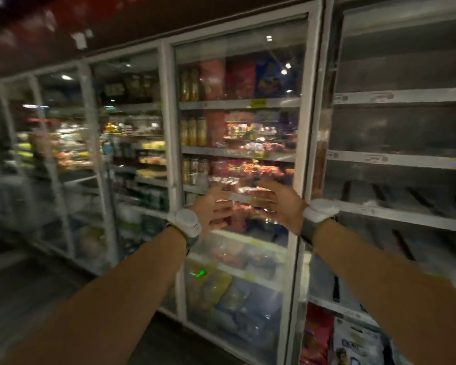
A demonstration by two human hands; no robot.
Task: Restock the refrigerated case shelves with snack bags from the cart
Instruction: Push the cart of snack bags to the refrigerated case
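Both my arms reach forward toward a glass case door [237, 154]. My left hand [213, 209] and my right hand [277, 204] are held up in front of the glass, palms facing each other, fingers relaxed and holding nothing. Behind the door, shelves carry jars and colourful snack bags [241, 80]. To the right, the case section [400, 159] has bare grey shelves with price strips. Red and white-blue snack bags [348, 343] sit at the bottom right. The picture is blurred and the cart is out of view.
A row of glass-door cases [63, 159] runs away to the left along a dark floor [37, 285]. The white door frame [308, 143] stands between the stocked section and the bare shelves. White bands sit on both my wrists.
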